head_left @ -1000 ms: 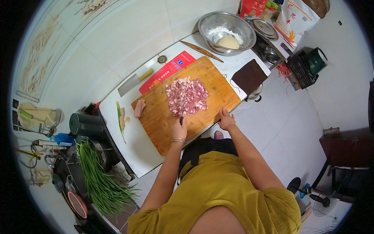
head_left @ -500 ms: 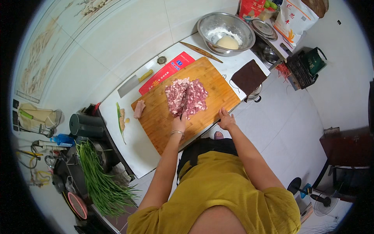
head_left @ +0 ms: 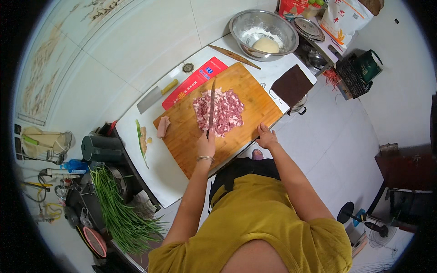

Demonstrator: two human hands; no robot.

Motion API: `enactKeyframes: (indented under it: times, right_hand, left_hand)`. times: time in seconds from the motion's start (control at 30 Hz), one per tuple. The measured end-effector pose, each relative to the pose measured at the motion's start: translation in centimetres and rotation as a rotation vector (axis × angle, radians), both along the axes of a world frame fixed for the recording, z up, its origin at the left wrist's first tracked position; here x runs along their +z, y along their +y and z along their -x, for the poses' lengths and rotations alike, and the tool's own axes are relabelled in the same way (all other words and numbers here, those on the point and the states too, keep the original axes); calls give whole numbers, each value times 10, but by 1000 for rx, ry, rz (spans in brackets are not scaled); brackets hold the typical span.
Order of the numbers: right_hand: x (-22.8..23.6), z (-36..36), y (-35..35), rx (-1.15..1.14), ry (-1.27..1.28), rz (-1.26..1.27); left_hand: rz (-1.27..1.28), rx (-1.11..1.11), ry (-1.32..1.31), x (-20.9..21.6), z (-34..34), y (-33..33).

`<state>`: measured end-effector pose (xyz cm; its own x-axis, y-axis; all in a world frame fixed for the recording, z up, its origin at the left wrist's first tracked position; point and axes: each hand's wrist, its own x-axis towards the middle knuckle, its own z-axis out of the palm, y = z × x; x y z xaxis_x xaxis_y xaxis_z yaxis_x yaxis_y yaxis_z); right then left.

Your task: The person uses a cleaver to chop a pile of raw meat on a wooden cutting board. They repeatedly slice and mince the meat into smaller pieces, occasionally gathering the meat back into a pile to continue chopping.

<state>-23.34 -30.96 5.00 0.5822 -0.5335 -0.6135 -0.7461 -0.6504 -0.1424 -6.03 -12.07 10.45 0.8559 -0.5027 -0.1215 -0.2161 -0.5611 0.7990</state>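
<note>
My left hand point(head_left: 206, 144) is closed round the handle of a knife point(head_left: 212, 102). Its narrow blade points away from me, above the left part of a heap of chopped raw meat point(head_left: 228, 111), pink with white fat. The meat lies spread on a wooden cutting board point(head_left: 182, 154), set at a slant on a white counter. At the board's near right edge rests my right hand point(head_left: 266, 135), fingers stretched out and holding nothing. An uncut pale pink piece of meat point(head_left: 163, 126) sits near the board's left edge.
Behind the board lie a cleaver point(head_left: 157, 96) and a red packet point(head_left: 193, 82). A steel bowl point(head_left: 241, 48) with a ball of dough point(head_left: 266, 45) stands at the back right, beside a brown cloth-like sheet point(head_left: 292, 86). Long green stalks point(head_left: 119, 214) droop at the lower left.
The knife has lifted from the middle of the chopped meat and shifted left, its blade now showing more fully. My right hand stays at the board's edge.
</note>
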Motion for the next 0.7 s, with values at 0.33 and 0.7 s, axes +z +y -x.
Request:
enactKeyframes:
  times: [0.33,0.7]
  right_hand:
    - [9,-2,1,-6,15,-17]
    - [9,-4,3,-17,28,3]
  left_hand:
    - [114,96,81,5,-32,11]
    - [67,107,208,41,-48,16]
